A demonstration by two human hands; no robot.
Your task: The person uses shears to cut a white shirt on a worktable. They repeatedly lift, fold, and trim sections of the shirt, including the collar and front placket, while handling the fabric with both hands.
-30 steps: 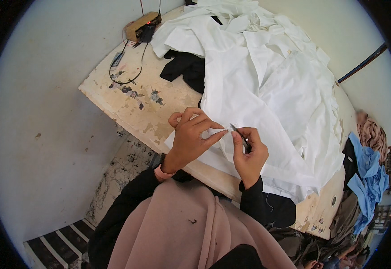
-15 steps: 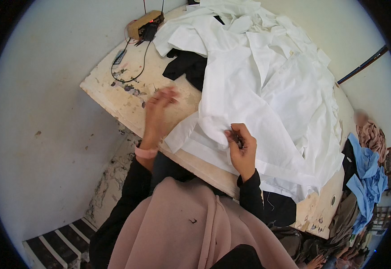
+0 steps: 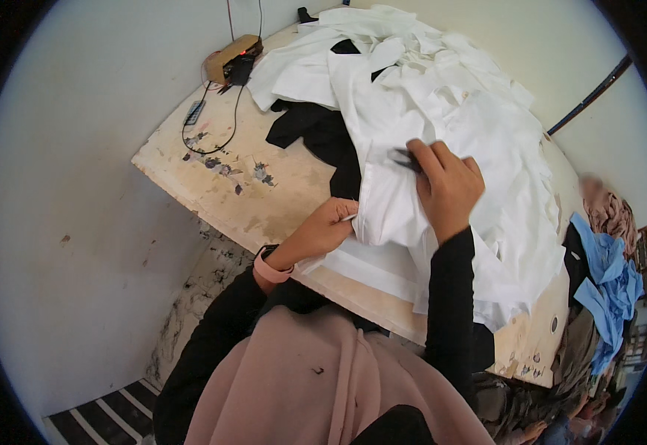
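Observation:
White garment cloth (image 3: 390,196) hangs over the near edge of the table. My left hand (image 3: 327,226) is closed on its left edge, thumb and fingers pinching the fabric near a seam. Above the cloth, to the right, my right hand (image 3: 451,182) is curled round small dark thread snips (image 3: 403,159), whose tips point left and are a little blurred. The fingers partly cover the snips. Black cloth (image 3: 316,133) lies just beyond my left hand, partly under the white fabric.
A large heap of white garments (image 3: 479,133) covers the table's right and far side. At the far left are a small brown box with wires (image 3: 230,59) and a grey remote (image 3: 195,112). Blue cloth (image 3: 601,259) and other people are at the right. A wall (image 3: 64,193) borders the left.
My left hand has come down and right onto the cloth edge and closed on it. My right hand has let go of the cloth and risen up and right, the snips now showing.

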